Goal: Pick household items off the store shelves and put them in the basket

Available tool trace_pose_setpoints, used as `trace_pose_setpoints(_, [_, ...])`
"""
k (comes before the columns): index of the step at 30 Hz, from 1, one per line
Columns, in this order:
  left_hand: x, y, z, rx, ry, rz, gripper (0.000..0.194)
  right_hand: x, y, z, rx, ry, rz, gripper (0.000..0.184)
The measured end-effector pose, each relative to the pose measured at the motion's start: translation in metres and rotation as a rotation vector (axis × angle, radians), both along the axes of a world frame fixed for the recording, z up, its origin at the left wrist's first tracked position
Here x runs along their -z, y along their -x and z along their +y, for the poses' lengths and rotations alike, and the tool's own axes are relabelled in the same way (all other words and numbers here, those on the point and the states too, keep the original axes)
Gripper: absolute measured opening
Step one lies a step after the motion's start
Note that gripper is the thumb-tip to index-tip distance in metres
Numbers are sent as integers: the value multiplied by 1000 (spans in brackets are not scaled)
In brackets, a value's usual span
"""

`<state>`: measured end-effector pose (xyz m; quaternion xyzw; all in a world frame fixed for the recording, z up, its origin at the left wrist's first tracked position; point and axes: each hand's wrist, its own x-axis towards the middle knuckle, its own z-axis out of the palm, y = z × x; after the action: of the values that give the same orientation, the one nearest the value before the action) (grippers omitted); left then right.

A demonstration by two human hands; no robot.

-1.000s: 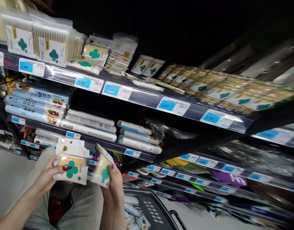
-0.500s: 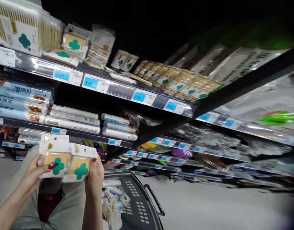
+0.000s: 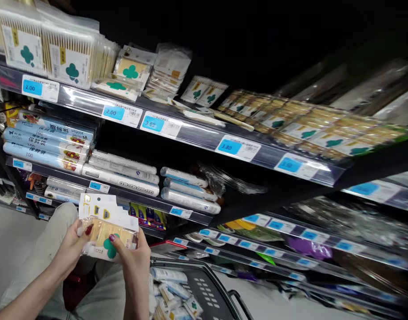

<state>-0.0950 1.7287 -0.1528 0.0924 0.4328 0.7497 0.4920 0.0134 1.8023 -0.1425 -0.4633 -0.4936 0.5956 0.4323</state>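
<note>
Both hands hold a small fanned stack of toothpick packs above the lap, with white header cards and a green clover print. My left hand grips the stack's left side, its thumb lying on the front. From the right, my right hand pinches the stack, its thumb over the green clover. The fingers behind the packs are hidden. Similar toothpick packs sit on the upper shelf, beside upright packs of thin sticks.
A dark shopping basket with several packets stands to the right of my knees. The shelf edge with price tags runs across above my hands. Rolls of food bags lie on the shelf below. More shelves stretch to the right.
The packs, side by side before, now overlap in one stack. My right thumb has come over the front of them. The view has shifted left, so the shelves appear further right.
</note>
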Motion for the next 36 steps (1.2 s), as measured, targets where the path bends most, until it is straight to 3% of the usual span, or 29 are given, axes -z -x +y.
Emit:
trace_pose_setpoints(6, [-4, 2, 1, 13, 74, -122, 60, -5, -7, -1, -2, 54, 23, 57])
trace_pose_setpoints(14, [-11, 9, 1, -70, 107, -175, 50, 15, -15, -1, 85, 84, 56, 60])
trace_pose_setpoints(20, [-12, 7, 1, -124, 71, -94, 49, 18, -18, -1, 177, 150, 232, 58])
trace_pose_setpoints(26, [-6, 9, 2, -208, 53, -93, 57, 26, -26, 7, 312, 271, 496, 71])
trace_pose_setpoints(30, [-5, 12, 2, -206, 79, -86, 57, 40, -40, 26, 91, 460, 944, 48])
trace_pose_setpoints(33, [-5, 16, 0, -224, 122, -91, 59, 36, -57, 43, -98, 565, 1320, 32])
trace_pose_setpoints(34, [-4, 18, 0, -236, 135, -89, 61, 31, -63, 48, -208, 662, 1511, 33])
trace_pose_setpoints(36, [-4, 21, -1, -255, 162, -77, 65, 21, -69, 52, -578, 981, 2072, 42])
